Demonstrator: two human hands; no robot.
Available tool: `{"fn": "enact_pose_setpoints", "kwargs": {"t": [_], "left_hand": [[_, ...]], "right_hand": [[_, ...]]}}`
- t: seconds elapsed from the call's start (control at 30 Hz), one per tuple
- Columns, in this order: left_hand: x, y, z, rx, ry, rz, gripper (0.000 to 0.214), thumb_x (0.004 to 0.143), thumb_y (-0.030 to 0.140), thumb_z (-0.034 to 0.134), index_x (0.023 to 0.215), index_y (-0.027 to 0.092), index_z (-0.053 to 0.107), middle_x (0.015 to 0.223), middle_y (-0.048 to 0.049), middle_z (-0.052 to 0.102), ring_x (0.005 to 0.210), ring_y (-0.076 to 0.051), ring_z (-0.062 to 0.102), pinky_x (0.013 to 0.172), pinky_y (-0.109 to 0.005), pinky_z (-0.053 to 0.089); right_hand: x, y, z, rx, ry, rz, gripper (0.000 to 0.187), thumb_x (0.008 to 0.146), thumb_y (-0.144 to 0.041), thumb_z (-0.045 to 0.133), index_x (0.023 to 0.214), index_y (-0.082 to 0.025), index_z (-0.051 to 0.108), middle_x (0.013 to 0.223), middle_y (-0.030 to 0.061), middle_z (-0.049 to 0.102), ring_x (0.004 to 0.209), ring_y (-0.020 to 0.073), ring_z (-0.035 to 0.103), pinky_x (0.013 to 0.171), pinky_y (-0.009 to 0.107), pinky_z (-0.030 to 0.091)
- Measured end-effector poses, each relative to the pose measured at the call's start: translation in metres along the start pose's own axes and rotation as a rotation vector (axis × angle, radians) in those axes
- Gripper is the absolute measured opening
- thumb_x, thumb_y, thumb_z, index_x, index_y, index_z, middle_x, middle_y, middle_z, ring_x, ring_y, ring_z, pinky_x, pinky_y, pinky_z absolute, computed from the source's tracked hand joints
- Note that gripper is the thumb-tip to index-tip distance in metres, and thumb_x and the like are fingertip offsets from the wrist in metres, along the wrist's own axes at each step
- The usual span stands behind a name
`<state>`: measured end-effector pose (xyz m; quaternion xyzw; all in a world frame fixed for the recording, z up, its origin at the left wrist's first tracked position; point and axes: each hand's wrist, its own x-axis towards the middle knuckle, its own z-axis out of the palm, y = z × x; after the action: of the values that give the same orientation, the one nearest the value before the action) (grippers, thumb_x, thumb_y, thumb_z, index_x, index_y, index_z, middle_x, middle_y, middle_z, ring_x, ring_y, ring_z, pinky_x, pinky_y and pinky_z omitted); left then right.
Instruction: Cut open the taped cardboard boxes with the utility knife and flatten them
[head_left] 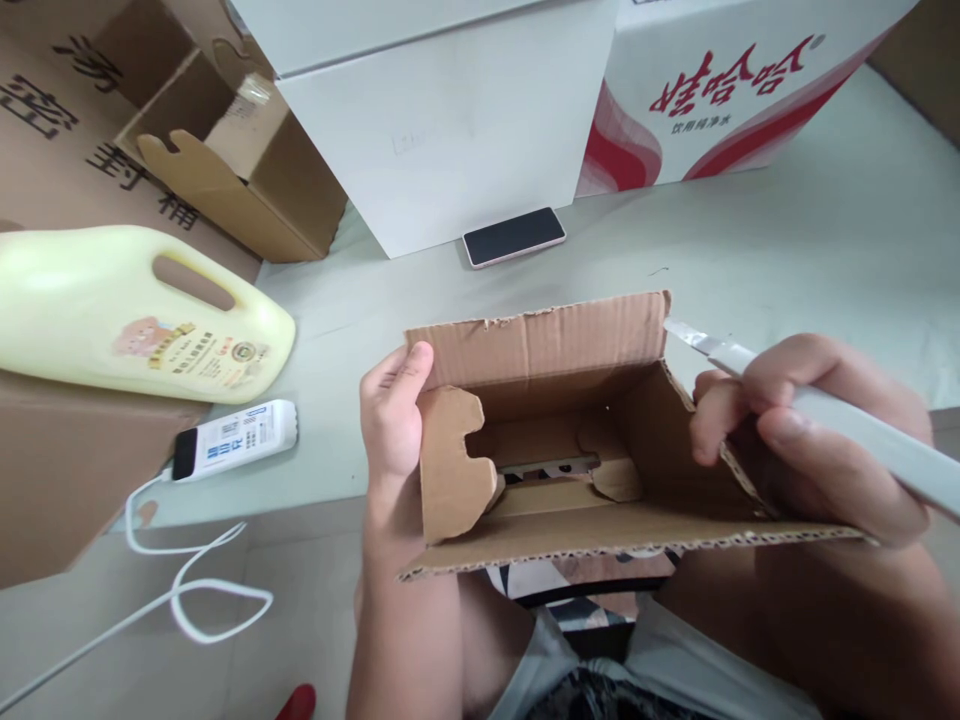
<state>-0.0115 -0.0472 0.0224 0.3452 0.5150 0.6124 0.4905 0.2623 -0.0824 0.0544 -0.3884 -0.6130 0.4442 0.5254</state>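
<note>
Head view: left hand (391, 408) clasps left wall of open cardboard box (555, 440), thumb over rim. Right hand (806, 440) clenched around grey utility knife (840, 420), blade tip at box's far right corner; knife's long axis runs lower-right to upper-left.

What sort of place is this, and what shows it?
Likely a home or small storeroom: brown cardboard boxes, a printed drinks carton, a yellow jug and a phone lie about.
</note>
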Motion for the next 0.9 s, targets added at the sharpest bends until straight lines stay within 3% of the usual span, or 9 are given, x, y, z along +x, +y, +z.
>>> {"fn": "enact_pose_setpoints", "kwargs": {"t": [0.37, 0.6, 0.73, 0.9], "left_hand": [[-0.0011, 0.0015, 0.001, 0.005, -0.01, 0.003, 0.047, 0.073, 0.054, 0.084, 0.059, 0.019, 0.056, 0.057, 0.0001, 0.053, 0.057, -0.015, 0.056, 0.051, -0.026, 0.041], [-0.001, 0.0027, 0.0024, 0.011, -0.01, -0.005, 0.041, 0.073, 0.055, 0.083, 0.065, 0.019, 0.066, 0.062, -0.0016, 0.062, 0.065, -0.019, 0.065, 0.056, -0.028, 0.047], [-0.0015, 0.0027, 0.0025, 0.009, -0.01, -0.005, 0.042, 0.074, 0.055, 0.083, 0.064, 0.019, 0.064, 0.061, -0.0015, 0.06, 0.062, -0.016, 0.061, 0.055, -0.027, 0.046], [-0.0014, 0.0018, 0.0017, 0.01, -0.009, -0.002, 0.045, 0.074, 0.055, 0.083, 0.062, 0.019, 0.06, 0.06, -0.0004, 0.056, 0.057, -0.014, 0.056, 0.051, -0.026, 0.042]], "right_hand": [[0.0044, -0.0006, -0.0007, 0.032, -0.06, -0.032, 0.014, 0.094, -0.029, 0.06, 0.083, -0.026, 0.053, 0.06, -0.0006, 0.07, 0.039, 0.0142, 0.047, 0.045, 0.032, 0.031], [0.0069, 0.0015, 0.0024, 0.032, -0.061, -0.027, 0.013, 0.094, -0.028, 0.059, 0.083, -0.025, 0.052, 0.061, -0.0009, 0.07, 0.041, 0.0136, 0.049, 0.05, 0.033, 0.034], [0.0073, 0.0034, -0.0002, 0.032, -0.099, -0.044, 0.013, 0.095, -0.028, 0.058, 0.084, -0.025, 0.052, 0.062, 0.0, 0.071, 0.041, 0.0139, 0.049, 0.048, 0.032, 0.033], [0.0062, 0.0031, -0.0002, 0.034, -0.053, -0.02, 0.013, 0.092, -0.03, 0.061, 0.082, -0.026, 0.054, 0.06, 0.0001, 0.071, 0.041, 0.0157, 0.049, 0.047, 0.033, 0.033]]}}
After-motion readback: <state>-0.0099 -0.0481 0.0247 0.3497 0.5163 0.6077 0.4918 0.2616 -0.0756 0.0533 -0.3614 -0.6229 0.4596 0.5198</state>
